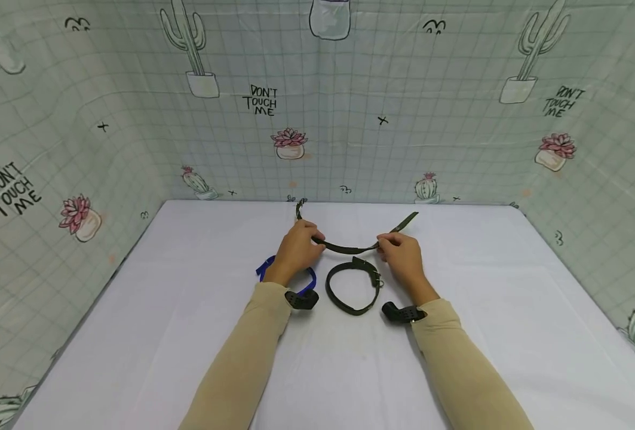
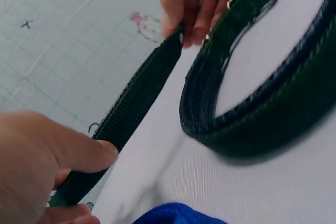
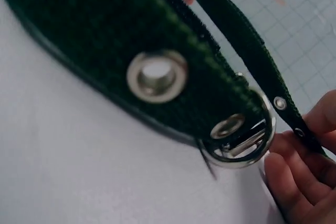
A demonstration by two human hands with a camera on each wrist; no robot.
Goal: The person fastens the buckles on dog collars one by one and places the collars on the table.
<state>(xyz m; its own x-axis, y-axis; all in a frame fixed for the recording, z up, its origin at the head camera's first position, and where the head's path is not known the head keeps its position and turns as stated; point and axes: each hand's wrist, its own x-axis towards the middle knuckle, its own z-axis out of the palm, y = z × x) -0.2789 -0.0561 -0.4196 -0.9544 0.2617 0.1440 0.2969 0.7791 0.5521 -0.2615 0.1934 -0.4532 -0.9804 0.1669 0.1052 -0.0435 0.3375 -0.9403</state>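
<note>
A dark green collar (image 1: 347, 249) with metal eyelets is stretched out unbuckled between my two hands, sagging slightly in the middle. My left hand (image 1: 298, 248) pinches it between thumb and fingers, and one end sticks up beyond that hand. On the other side my right hand (image 1: 405, 257) pinches the strap near its eyelets (image 3: 280, 103), with a tip projecting past the fingers. Closer to me lies a second green collar (image 1: 329, 288), closed in a loop, with a metal D-ring (image 3: 272, 124). Under my left wrist is a blue collar (image 1: 313, 278), partly hidden by the hand.
A white cloth covers the table (image 1: 188, 269). Behind and at both sides hangs a checked curtain (image 1: 339, 77) printed with cacti and lettering. Black cameras (image 1: 302, 299) are strapped to both wrists, close over the looped collars.
</note>
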